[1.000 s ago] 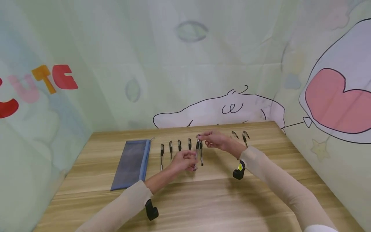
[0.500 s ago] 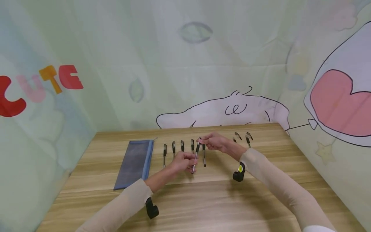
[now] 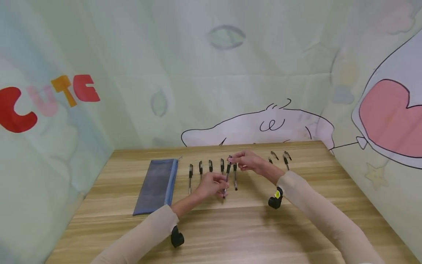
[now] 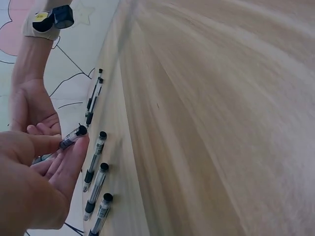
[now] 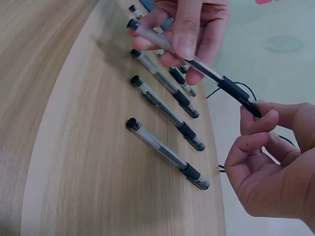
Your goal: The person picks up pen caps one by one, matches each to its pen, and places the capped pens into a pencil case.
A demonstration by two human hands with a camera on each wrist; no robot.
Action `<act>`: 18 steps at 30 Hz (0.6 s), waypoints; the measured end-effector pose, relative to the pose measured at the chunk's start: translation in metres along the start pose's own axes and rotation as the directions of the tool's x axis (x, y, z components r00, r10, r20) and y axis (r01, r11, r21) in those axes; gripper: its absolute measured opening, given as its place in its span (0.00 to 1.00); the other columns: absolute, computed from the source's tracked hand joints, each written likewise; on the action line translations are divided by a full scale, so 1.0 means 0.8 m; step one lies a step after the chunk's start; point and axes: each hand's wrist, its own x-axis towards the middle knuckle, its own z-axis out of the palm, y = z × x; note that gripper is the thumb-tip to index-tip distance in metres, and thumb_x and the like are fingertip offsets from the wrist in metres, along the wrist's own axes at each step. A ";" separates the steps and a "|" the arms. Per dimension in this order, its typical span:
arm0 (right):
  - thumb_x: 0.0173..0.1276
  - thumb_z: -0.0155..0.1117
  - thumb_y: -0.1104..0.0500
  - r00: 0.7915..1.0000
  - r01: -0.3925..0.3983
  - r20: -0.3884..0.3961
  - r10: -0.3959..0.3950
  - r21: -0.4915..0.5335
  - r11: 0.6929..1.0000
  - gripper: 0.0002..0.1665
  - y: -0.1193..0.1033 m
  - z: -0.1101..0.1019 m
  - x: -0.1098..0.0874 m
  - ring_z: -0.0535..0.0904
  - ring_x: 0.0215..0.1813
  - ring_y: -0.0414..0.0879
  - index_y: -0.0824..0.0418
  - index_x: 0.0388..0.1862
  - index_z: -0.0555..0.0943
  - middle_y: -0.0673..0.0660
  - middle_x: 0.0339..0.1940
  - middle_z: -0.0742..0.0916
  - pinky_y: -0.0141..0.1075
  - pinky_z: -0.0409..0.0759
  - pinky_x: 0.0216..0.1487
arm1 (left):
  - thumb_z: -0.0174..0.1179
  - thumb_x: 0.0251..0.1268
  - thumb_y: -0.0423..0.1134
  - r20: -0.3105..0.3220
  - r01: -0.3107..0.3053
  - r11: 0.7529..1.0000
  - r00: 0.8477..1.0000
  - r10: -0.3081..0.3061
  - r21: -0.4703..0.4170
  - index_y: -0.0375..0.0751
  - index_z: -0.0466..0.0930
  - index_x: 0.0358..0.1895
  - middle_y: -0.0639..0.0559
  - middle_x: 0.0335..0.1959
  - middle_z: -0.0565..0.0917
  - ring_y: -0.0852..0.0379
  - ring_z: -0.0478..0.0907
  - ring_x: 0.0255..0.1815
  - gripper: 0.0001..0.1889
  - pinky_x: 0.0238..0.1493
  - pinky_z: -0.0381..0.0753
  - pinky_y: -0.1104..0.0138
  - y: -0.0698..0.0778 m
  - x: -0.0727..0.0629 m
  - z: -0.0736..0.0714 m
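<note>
A black-and-clear gel pen [image 3: 228, 169] is held tilted above the table, between both hands. My left hand [image 3: 211, 186] pinches its clear barrel near the lower end, thumb on top in the right wrist view. My right hand [image 3: 248, 161] pinches the opposite, dark end beyond the black grip [image 5: 234, 88]; its fingertips hide that end, so whether a cap is on cannot be told. Several similar pens lie in a row behind and beside the hands, among them one pen [image 3: 235, 178] just under the right hand and another pen [image 3: 190, 178] at the row's left end.
A blue mesh zip pouch [image 3: 153, 187] lies flat left of the row. Farther right are two more pens, one a pen [image 3: 285, 162] with a short black cap-like piece [image 3: 288, 155] beside it. The wooden table [image 3: 230, 234] meets a printed curtain [image 3: 158, 73] at the back.
The head view has turned slightly left, so the scene sits farther right. Both hands keep hold of the pen, which has shifted a little left relative to the row.
</note>
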 end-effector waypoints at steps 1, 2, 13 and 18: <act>0.76 0.64 0.51 1.000 -0.001 -0.008 0.001 -0.008 1.000 0.26 0.000 0.000 0.000 0.66 0.25 0.37 0.70 0.62 0.80 0.48 0.31 0.78 0.27 0.68 0.28 | 0.66 0.67 0.28 0.002 -0.005 1.000 1.000 0.005 0.004 0.25 0.81 0.57 0.36 0.41 0.89 0.53 0.89 0.29 0.17 0.36 0.91 0.61 0.000 0.000 0.000; 0.75 0.65 0.51 1.000 -0.006 -0.017 0.006 -0.008 1.000 0.27 0.000 0.000 -0.001 0.68 0.26 0.37 0.69 0.62 0.80 0.49 0.31 0.78 0.27 0.70 0.29 | 0.66 0.67 0.29 0.003 -0.006 1.000 1.000 0.006 0.008 0.26 0.81 0.57 0.37 0.41 0.89 0.53 0.89 0.29 0.17 0.36 0.91 0.61 0.000 -0.001 0.000; 0.80 0.58 0.53 1.000 -0.019 -0.006 0.019 0.023 1.000 0.27 0.007 -0.013 -0.008 0.73 0.31 0.37 0.68 0.70 0.75 0.53 0.49 0.85 0.26 0.75 0.33 | 0.67 0.66 0.31 -0.009 0.042 0.999 0.999 -0.042 -0.010 0.31 0.81 0.58 0.44 0.38 0.88 0.60 0.83 0.26 0.18 0.35 0.91 0.64 0.003 0.007 0.006; 0.79 0.58 0.55 0.999 -0.028 -0.019 0.029 0.027 0.999 0.24 0.012 -0.023 -0.011 0.75 0.31 0.36 0.67 0.68 0.77 0.53 0.47 0.87 0.26 0.75 0.33 | 0.66 0.65 0.27 0.007 0.054 0.998 0.999 -0.054 -0.040 0.30 0.80 0.59 0.39 0.40 0.88 0.60 0.84 0.26 0.18 0.36 0.91 0.62 0.006 0.011 0.011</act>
